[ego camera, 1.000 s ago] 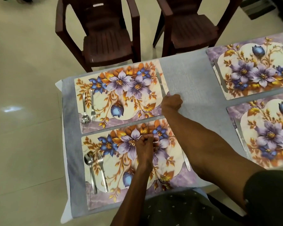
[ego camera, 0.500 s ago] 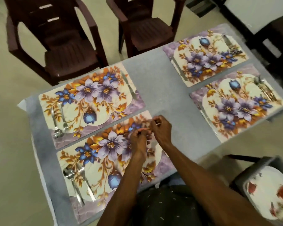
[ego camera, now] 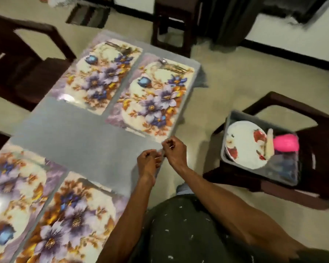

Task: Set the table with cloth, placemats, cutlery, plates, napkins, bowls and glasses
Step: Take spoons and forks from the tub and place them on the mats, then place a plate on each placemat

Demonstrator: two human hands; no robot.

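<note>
Hands meet at the table's near edge: left hand (ego camera: 149,164) and right hand (ego camera: 176,151), fingers curled together, contents unclear. Plates (ego camera: 245,144) wait in a bin (ego camera: 234,115); lift one level with both hands.

Hands (ego camera: 160,158) together, seemingly empty, blurred.

Your view swung right, so the grey bin (ego camera: 234,118) holding the flowered plate (ego camera: 245,143) on the chair (ego camera: 311,130) came fully into sight. You drew your right hand (ego camera: 174,151) back from the far left placemat's knife, and your left hand (ego camera: 149,164) came off the near left placemat (ego camera: 65,215). Both hands met at the near edge of the grey cloth (ego camera: 74,133), fingers curled, just beside the near right placemat (ego camera: 152,97). The picture blurred.
</note>
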